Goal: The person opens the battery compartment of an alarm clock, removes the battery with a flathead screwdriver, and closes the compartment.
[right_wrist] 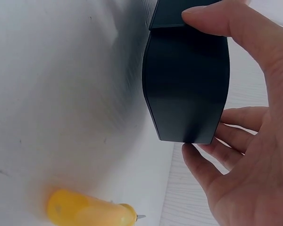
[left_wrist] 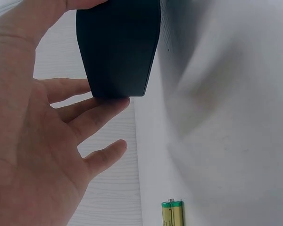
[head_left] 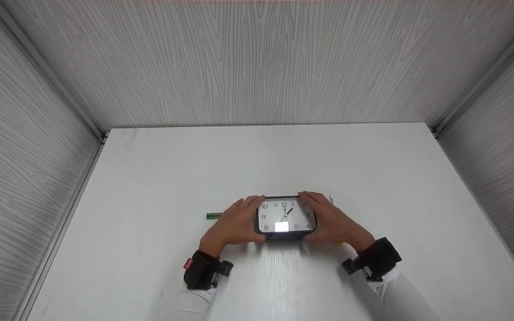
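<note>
A black-framed rectangular desk clock (head_left: 286, 215) with a white dial faces up toward the head camera, between both hands. My left hand (head_left: 240, 223) grips its left end, thumb on the near side and fingers on the far side. At the opposite end, my right hand (head_left: 332, 223) holds it the same way. The plain black side of the clock (left_wrist: 118, 49) fills the upper part of the left wrist view; the right wrist view shows its other side (right_wrist: 186, 87), with the right thumb (right_wrist: 203, 16) pressed on the black casing.
Two green-and-gold batteries (left_wrist: 173, 214) lie together on the white table (head_left: 150, 169), left of the clock and partly behind the left hand. On the right lies a screwdriver with a yellow handle (right_wrist: 89, 209), mostly covered by the right hand in the head view. Grey wood-grain panels (head_left: 257, 62) enclose the table.
</note>
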The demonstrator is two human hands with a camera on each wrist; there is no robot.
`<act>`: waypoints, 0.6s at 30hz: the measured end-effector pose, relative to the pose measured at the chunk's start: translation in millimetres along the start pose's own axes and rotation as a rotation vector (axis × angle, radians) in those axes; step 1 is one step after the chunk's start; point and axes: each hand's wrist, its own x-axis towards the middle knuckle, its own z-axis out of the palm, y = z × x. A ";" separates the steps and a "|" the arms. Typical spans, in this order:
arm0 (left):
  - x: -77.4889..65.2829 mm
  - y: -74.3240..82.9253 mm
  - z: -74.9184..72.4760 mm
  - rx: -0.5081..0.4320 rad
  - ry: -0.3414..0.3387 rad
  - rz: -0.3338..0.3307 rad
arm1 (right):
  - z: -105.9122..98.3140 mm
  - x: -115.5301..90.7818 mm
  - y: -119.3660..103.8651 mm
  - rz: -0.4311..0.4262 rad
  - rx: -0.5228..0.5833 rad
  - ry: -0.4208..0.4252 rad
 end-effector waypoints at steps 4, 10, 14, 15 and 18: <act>-1.5 -1.0 0.8 -0.010 -0.004 -0.018 | 1.7 0.7 -1.3 -0.011 -0.005 0.003; -3.3 -2.1 4.0 -0.022 -0.022 -0.037 | 5.4 -0.5 -0.5 -0.012 -0.031 -0.009; -2.6 -2.6 4.3 -0.037 -0.016 -0.041 | 6.4 0.8 -0.4 -0.014 -0.035 -0.001; -2.5 -3.0 4.6 -0.035 -0.015 -0.041 | 6.7 1.2 -0.5 -0.016 -0.034 0.002; -2.9 -3.5 5.1 -0.029 -0.016 -0.041 | 8.3 1.9 -1.0 -0.012 -0.046 -0.004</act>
